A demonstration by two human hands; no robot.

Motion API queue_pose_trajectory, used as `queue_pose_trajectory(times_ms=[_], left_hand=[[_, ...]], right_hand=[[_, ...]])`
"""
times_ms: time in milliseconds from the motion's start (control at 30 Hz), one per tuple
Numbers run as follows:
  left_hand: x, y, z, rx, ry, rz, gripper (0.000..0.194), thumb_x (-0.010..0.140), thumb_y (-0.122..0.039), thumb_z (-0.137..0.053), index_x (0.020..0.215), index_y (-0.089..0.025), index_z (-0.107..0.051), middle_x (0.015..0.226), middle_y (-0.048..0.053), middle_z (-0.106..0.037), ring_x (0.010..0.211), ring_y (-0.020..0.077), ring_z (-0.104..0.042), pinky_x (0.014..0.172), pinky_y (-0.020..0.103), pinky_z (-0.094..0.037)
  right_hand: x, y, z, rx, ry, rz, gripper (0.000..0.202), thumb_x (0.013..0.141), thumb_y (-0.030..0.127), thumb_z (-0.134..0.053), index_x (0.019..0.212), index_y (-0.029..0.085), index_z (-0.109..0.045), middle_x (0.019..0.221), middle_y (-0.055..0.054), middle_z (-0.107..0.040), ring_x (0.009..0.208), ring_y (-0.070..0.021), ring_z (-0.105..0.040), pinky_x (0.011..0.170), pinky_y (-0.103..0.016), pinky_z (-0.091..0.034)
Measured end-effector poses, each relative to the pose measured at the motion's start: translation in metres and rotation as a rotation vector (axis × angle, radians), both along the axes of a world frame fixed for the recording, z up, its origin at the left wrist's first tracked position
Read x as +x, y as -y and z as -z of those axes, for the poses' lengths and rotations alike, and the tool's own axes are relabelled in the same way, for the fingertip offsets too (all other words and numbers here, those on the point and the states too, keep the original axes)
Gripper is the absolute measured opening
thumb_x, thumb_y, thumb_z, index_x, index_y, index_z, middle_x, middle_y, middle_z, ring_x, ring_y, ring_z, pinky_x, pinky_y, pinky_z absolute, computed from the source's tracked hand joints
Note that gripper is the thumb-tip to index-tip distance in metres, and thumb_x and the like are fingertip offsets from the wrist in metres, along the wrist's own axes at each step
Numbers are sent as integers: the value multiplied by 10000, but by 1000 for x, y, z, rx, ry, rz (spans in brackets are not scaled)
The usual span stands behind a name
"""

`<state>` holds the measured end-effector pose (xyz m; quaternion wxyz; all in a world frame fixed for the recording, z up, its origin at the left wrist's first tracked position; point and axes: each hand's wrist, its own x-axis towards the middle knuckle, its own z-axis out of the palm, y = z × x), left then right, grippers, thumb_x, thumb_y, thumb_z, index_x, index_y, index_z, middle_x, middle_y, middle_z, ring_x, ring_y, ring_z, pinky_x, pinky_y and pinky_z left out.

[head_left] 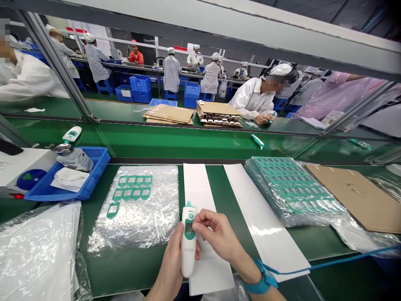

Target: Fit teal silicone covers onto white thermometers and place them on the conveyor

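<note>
My left hand (171, 261) is wrapped round a white and green ear thermometer (188, 259), held upright with its small grey screen facing me. My right hand (219, 234), wearing a blue wrist strap (261, 280), has thumb and forefinger pinched at the screen's right edge; whatever lies between those fingertips is too small to make out. Beneath the hands runs a white paper strip (200, 184). To the left, several green frame-shaped pieces (136, 193) lie on a plastic-wrapped stack (144, 228).
A blue tray (94, 179) at left holds a metal-topped bottle (75, 159). Right of me are another white strip (266, 225), bagged sheets of green pieces (288, 184) and cardboard (357, 196). Thermometers lie on the green belt (188, 144); a co-worker (257, 96) sits beyond.
</note>
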<state>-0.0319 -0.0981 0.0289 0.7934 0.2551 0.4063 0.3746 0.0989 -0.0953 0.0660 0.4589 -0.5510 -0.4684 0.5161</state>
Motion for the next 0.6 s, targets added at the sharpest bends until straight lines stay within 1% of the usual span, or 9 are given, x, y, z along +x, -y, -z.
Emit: queue_pose_trajectory(times_ms=[100, 200, 300, 433, 600], left_hand=[[0, 0, -2, -7, 24, -14, 524, 862, -624, -470, 711, -146, -622, 557, 30, -604, 523, 138, -524, 559, 257, -423], [0, 0, -3, -31, 47, -29, 518, 841, -633, -500, 734, -143, -631, 582, 34, -613, 525, 143, -527, 548, 264, -428], [0, 0, -4, -43, 39, -34, 518, 825, -636, -525, 732, -138, -629, 593, 38, -618, 529, 140, -527, 548, 260, -426], [-1, 2, -4, -22, 26, -18, 529, 847, -635, -487, 700, -143, -617, 560, 32, -601, 522, 141, -522, 561, 263, -421], [-1, 3, -3, -28, 33, -7, 511, 860, -618, -478, 729, -145, -621, 563, 25, -601, 523, 144, -523, 557, 263, -420]], right_hand=[[-6, 1, 0, -47, -64, -20, 202, 791, 340, -658, 702, 177, -578, 567, 37, -553, 425, -102, -534, 450, -231, -417], [-8, 1, 1, -61, -96, -21, 217, 791, 355, -658, 710, 176, -568, 552, 48, -539, 387, -104, -538, 426, -233, -418], [-8, 2, 3, -40, -82, -18, 199, 813, 337, -643, 725, 176, -567, 569, 50, -538, 386, -102, -542, 438, -239, -431], [-8, 3, 5, -12, -19, -6, 178, 824, 309, -636, 729, 169, -582, 617, 38, -547, 429, -94, -548, 478, -240, -448], [-7, 4, 4, -19, -1, -5, 178, 821, 308, -638, 725, 169, -581, 618, 34, -547, 451, -96, -542, 471, -229, -437]])
